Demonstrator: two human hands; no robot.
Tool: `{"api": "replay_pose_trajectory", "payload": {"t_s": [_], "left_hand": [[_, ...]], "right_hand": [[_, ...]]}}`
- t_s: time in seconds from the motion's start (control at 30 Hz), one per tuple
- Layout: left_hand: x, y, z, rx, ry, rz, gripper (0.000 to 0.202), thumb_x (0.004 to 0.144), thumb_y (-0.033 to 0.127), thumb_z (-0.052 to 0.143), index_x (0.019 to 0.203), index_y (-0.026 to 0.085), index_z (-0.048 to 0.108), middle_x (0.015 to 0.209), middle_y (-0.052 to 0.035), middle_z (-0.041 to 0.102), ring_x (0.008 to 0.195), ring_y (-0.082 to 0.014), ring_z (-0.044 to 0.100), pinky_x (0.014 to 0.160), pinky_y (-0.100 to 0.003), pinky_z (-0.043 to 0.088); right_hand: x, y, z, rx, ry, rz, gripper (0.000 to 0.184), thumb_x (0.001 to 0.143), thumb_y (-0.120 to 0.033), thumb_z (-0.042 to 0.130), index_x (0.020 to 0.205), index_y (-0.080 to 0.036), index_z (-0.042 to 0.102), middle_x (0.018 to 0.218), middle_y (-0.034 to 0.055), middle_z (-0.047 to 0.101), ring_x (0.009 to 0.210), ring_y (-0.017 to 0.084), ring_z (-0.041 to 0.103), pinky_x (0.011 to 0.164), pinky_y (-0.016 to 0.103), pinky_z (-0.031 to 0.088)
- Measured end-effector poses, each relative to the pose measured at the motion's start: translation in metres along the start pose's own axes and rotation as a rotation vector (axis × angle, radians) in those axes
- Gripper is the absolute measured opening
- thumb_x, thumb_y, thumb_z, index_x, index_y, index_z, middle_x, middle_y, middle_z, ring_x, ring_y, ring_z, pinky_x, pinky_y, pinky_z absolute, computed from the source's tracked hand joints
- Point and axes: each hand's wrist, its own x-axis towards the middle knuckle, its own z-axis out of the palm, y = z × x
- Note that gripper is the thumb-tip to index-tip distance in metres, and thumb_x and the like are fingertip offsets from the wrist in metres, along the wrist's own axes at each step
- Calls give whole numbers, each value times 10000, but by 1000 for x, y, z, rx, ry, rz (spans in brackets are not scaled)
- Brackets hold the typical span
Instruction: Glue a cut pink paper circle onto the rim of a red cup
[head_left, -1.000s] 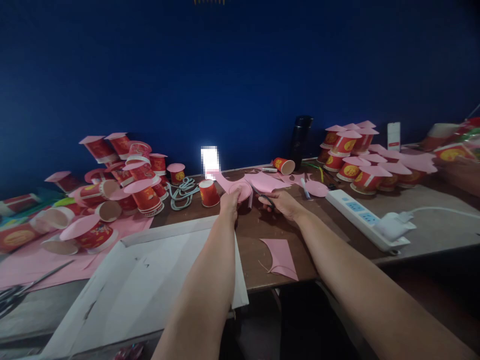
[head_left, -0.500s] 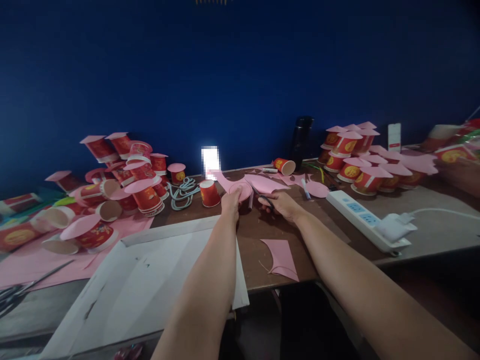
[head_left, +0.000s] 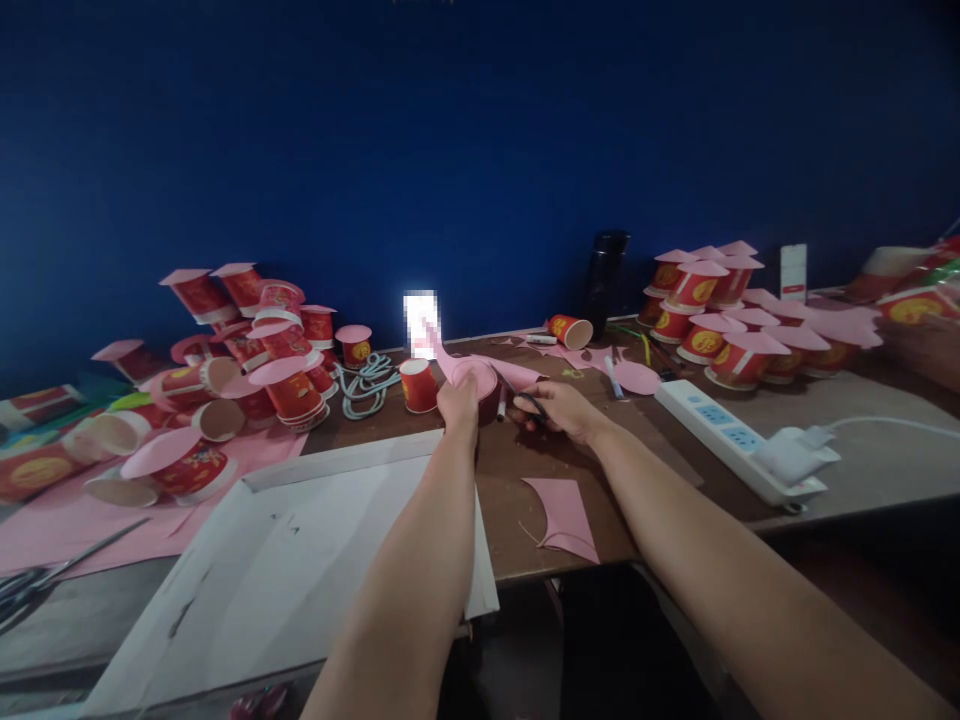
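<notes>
My left hand (head_left: 458, 402) pinches a piece of pink paper (head_left: 477, 372), its thumb lying on a drawn circle. Strips of the same sheet stick out on both sides of the circle. In my right hand (head_left: 559, 408) is a pair of scissors (head_left: 530, 401), fingers round the dark handles, blades at the paper's right edge. Just left of my left hand stands a red paper cup (head_left: 418, 387). Under the paper, between my hands, lies a marker (head_left: 502, 402). A cut pink disc (head_left: 636, 377) rests to the right, and a pink scrap (head_left: 564, 515) near the table's front edge.
Red cups topped with pink discs are piled at left (head_left: 289, 385) and right (head_left: 705, 340). A white power strip (head_left: 720, 430) with a plugged-in adapter lies right. A white tray-like board (head_left: 300, 560) fills the front left. A black bottle (head_left: 607, 280) stands behind. Another person's hand shows far right.
The pink sheet has turned in my left hand, its left strip now pointing up. The right flap has dropped and narrowed. Both hands stay nearly in place.
</notes>
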Motion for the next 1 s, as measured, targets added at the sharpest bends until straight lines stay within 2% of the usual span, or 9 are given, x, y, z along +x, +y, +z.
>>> {"api": "replay_pose_trajectory", "payload": {"t_s": [0.1,0.23,0.33,0.43,0.5,0.57,0.7,0.83,1.0], "left_hand": [[1,-1,0,82,27,46,224,669,343,738,774,164,655,916,-161,672,940,-297,640,765,-325,471],[3,-1,-2,214,51,115,240,698,372,714,791,157,662,904,-167,680,932,-296,648,784,-329,476],[5,-1,-3,263,87,153,247,714,388,697,783,154,657,892,-169,678,957,-305,643,819,-338,466],[7,-3,-4,278,101,186,249,722,382,687,797,147,658,896,-170,677,946,-310,644,809,-342,466],[8,-3,-3,259,73,186,254,723,377,689,823,144,666,897,-161,681,920,-294,649,779,-323,473],[7,-3,-3,242,32,177,264,719,371,697,844,139,676,898,-154,686,911,-279,651,756,-302,477],[4,1,-3,248,-4,149,302,712,363,709,892,122,680,946,-164,689,925,-267,649,754,-282,481],[6,0,-3,192,19,92,344,718,372,706,929,103,669,969,-173,685,922,-260,649,766,-293,487],[12,-6,-1,32,31,12,374,709,383,713,963,113,662,923,-143,687,881,-245,655,702,-299,508]], "right_hand": [[-2,-3,0,0,-13,-20,373,689,-509,711,763,-147,653,677,32,661,497,70,553,340,149,205],[0,0,1,-20,22,2,387,690,-502,724,841,-167,601,698,27,685,501,102,611,335,146,251],[1,3,1,-10,4,-2,428,692,-479,741,961,-183,587,714,30,702,484,113,624,337,145,276],[0,3,1,2,-41,-10,554,713,-459,738,1177,-211,564,714,23,707,479,115,626,345,149,303],[-1,1,0,3,-55,-18,644,726,-450,731,1290,-224,517,707,16,702,481,110,623,347,150,304],[-2,-1,-1,-1,-54,-14,673,730,-445,730,1322,-218,508,707,19,696,486,106,618,342,148,283],[-2,-1,-3,30,-38,22,587,713,-439,739,1232,-203,601,708,31,695,503,102,613,338,142,230],[0,2,-5,36,-45,28,433,708,-473,723,1020,-173,702,682,45,692,497,93,594,338,143,203],[-2,0,-7,35,-58,38,397,712,-521,699,829,-141,703,690,62,690,499,86,581,342,144,211]]}}
